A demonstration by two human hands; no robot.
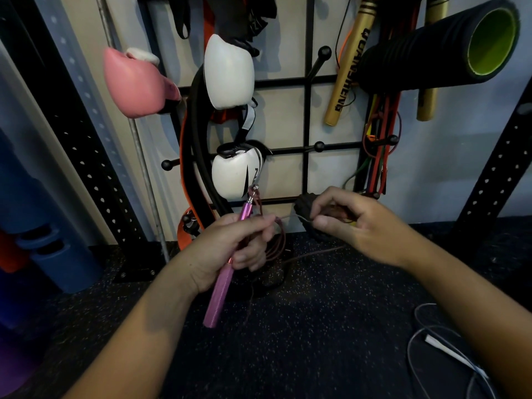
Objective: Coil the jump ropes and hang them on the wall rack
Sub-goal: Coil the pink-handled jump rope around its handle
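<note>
Floor (316, 326), near right corner: second jump rope (426, 332), pale cord with a white handle, lying loose and uncoiled; judged to be awaiting its turn.

Left hand (230, 246): fingers curled round the pink handle (227, 272) of the jump rope in work, handle tilted, swivel end up toward the rack, butt end down toward the floor. Several loops of its thin brownish cord (280, 240) hang beside the fingers; held so, apparently, to gather the coil against the handle.

Right hand (354, 223): thumb and fingertips pinching a run of the same cord, drawn level with the left hand. Judged purpose: feeding the next loop across. A further length trails down to the floor between the hands, so coiling looks unfinished. What the rest of the palm encloses cannot be told; blur.

Dark ridged object (305, 211), just behind the right fingers: identity unclear.

Wall rack (308, 116), black grid with knobbed pegs, at the far edge of the floor. One free peg (318, 146) at mid rack, a likely hanging point. Hung on it:
- pink boxing glove (135, 82), upper left;
- two white boxing gloves (229, 73), centre, one above the other;
- black and orange bands (187, 168), left of centre;
- coloured resistance tubes (380, 145), right;
- black foam roller (449, 47), green core, upper right;
- tan stick (348, 67), lettering partly legible, "…ANSHENG"; first letters uncertain.

Blue rollers (54, 254), far left, standing on the floor.
</note>
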